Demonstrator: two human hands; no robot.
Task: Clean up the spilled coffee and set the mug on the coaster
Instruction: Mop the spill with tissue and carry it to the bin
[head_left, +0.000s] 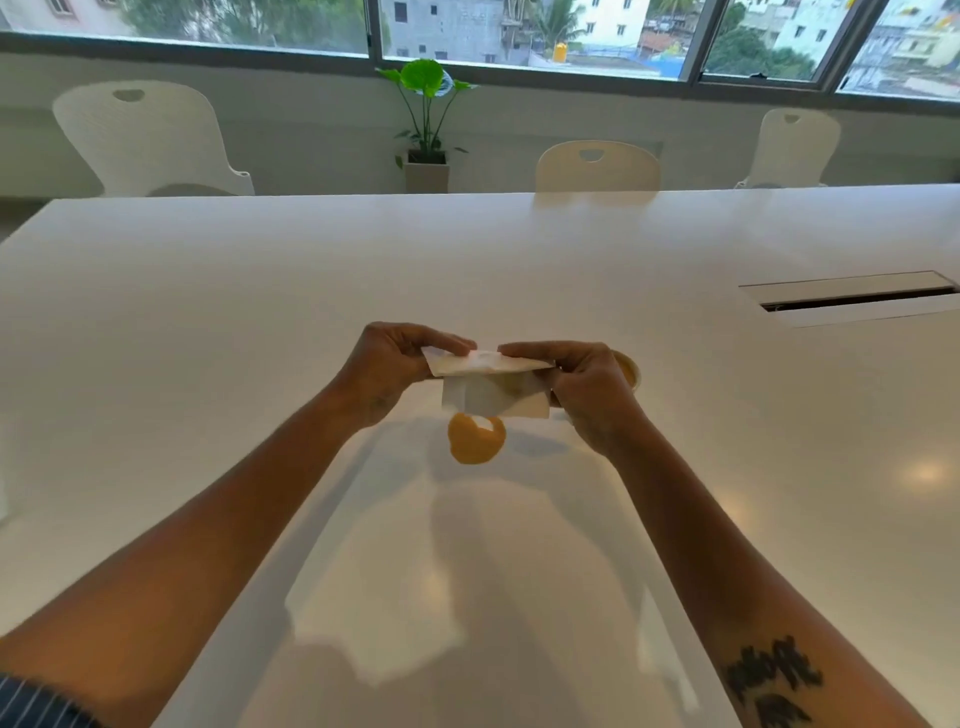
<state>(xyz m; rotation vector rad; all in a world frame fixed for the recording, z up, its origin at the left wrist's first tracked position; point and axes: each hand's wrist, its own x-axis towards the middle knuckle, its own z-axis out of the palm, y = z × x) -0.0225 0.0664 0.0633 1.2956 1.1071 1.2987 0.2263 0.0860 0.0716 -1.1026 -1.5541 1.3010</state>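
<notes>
Currently both hands hold a white napkin (488, 382) in the air just above the coffee spill (475, 440), which sits on the white desk (260, 312). Left hand (387, 371) pinches the napkin's left edge, thumb on top; right hand (582, 387) pinches the right edge, fingers curled round it. So each grip is closed on the napkin, which is partly folded, lower flap hanging toward the spill without clearly touching it. Mug (626, 370) stands just right of the spill, mostly hidden behind the right hand, only an orange-brown rim showing. Can't tell where the coaster is. Beyond the spill, past the desk's far edge: white chairs (597, 166) and a potted plant (427, 114).
</notes>
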